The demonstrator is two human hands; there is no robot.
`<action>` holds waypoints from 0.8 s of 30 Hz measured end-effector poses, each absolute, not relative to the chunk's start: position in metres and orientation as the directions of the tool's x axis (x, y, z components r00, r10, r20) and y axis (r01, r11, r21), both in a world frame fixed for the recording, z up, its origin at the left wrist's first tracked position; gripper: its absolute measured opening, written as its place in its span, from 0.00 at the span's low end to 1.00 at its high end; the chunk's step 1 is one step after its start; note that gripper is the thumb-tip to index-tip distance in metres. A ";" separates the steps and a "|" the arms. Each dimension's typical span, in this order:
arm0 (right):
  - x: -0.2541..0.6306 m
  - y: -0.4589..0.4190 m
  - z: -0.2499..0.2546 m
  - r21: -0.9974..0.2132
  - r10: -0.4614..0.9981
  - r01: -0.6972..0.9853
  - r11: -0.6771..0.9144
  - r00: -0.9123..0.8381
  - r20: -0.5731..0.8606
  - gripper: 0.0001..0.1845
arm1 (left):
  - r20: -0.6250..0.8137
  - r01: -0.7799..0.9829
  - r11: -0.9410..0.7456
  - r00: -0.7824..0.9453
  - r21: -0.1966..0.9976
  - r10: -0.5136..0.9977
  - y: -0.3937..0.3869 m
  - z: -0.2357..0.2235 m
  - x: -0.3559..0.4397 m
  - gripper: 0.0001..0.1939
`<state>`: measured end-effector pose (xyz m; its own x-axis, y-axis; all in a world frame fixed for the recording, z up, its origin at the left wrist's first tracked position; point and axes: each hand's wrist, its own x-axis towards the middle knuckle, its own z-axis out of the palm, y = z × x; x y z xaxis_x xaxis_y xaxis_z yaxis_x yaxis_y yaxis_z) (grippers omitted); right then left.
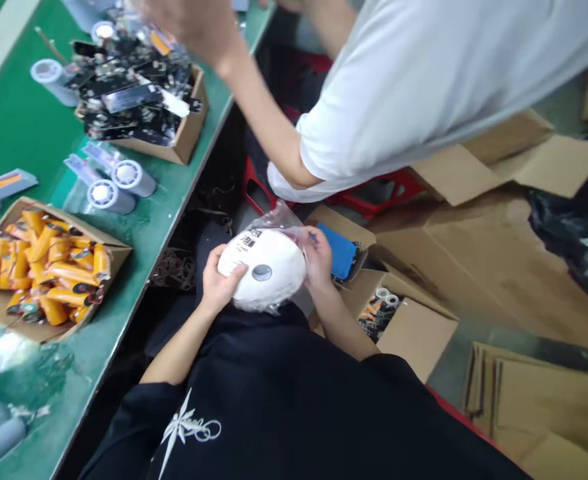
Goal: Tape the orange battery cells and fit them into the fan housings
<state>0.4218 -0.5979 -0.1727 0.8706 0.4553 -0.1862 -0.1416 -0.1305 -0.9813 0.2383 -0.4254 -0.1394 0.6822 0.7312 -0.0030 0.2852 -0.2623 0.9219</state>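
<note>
A flat white roll (241,270) with a hole in its middle and black print near the top edge is held over my lap. Clear plastic wrap (280,215) covers it, loose and crumpled at the top and bottom. My left hand (219,280) grips the roll's left side, thumb on the face and fingers around the edge. At the right edge, my right hand (318,259) is closed on the plastic; its fingertips are partly hidden behind the wrap.
On the green table (147,230) stand a box of orange-wrapped cells (54,267), a box of black parts (124,100) and grey-blue cylinders (111,193). A co-worker's arm (269,120) reaches across ahead. Open cartons (419,340) and a blue item (338,252) lie to the right.
</note>
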 end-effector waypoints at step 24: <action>0.365 -0.529 -0.136 -0.955 0.910 -0.237 -0.177 0.330 -0.250 0.46 | 0.372 0.463 -0.423 0.202 0.779 0.906 -0.437 -0.115 0.124 0.29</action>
